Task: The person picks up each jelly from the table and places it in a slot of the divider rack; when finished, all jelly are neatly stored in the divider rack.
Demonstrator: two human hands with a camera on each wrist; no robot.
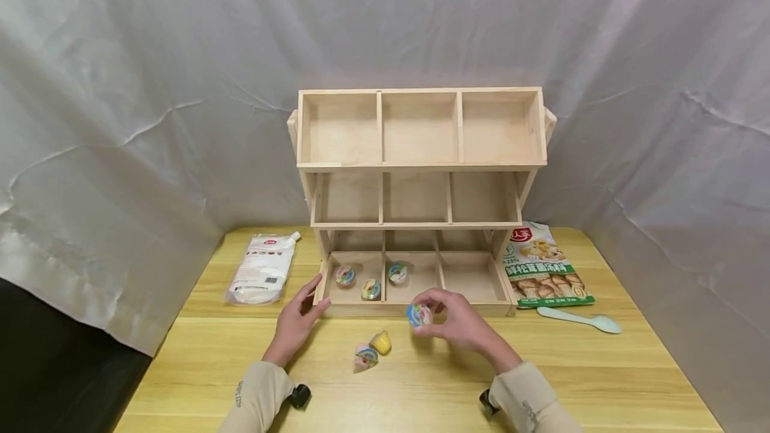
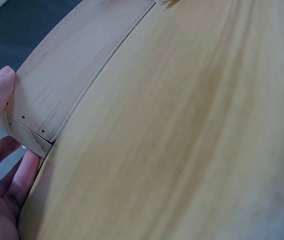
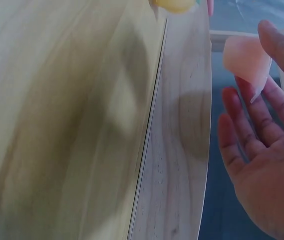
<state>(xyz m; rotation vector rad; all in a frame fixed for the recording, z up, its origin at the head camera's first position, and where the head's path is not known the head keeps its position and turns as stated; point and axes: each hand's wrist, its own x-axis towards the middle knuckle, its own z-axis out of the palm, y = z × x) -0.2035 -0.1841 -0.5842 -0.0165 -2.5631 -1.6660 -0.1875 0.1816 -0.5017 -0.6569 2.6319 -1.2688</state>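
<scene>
A three-tier wooden organizer point(image 1: 421, 168) stands on the table. My right hand point(image 1: 463, 326) pinches a small jelly cup point(image 1: 419, 315) between thumb and fingers, just in front of the bottom tier. The right wrist view shows the cup's pink body point(image 3: 245, 59). At the bottom tier's front left corner, my left hand point(image 1: 297, 323) holds the wood, thumb on one side and fingers on the other. Two jelly cups point(image 1: 345, 276) lie in the bottom left compartment and one point(image 1: 398, 273) in the bottom middle. A yellow cup point(image 1: 381, 343) and a pink cup point(image 1: 365, 358) lie on the table.
On the left lies a white spouted pouch point(image 1: 263, 269). To the right are a green and white food packet point(image 1: 544, 266) and a pale spoon point(image 1: 579, 319). Grey fabric point(image 1: 180, 72) hangs behind and at the sides of the table.
</scene>
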